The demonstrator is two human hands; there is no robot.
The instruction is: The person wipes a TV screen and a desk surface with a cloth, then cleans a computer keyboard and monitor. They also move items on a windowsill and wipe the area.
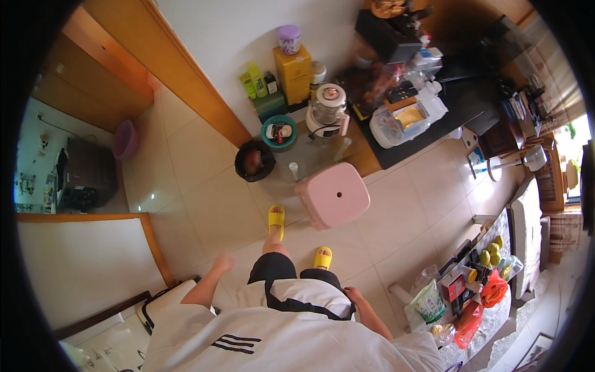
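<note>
My left hand point(224, 263) hangs out over the tiled floor, blurred, with no object visible in it; its finger position is unclear. My right hand point(353, 294) is beside the black hem of the white shirt point(307, 295), its fingers curled; whether it grips the cloth cannot be told. Ahead of my feet, in yellow slides point(323, 258), stands a pink plastic stool point(332, 197) with a hole in its top. Beyond it, a glass-topped surface point(320, 151) bears an electric glass kettle point(327, 109) and a teal basket point(279, 131) of small items.
A black-lined waste bin point(254, 161) stands by the wooden door frame point(204, 93). At the right, a cluttered table point(502, 228) carries red plastic bags point(469, 323) and yellow-green fruit point(490, 253). A dark counter point(395, 156) holds a clear plastic container point(390, 128). A purple basin point(125, 139) is at the left.
</note>
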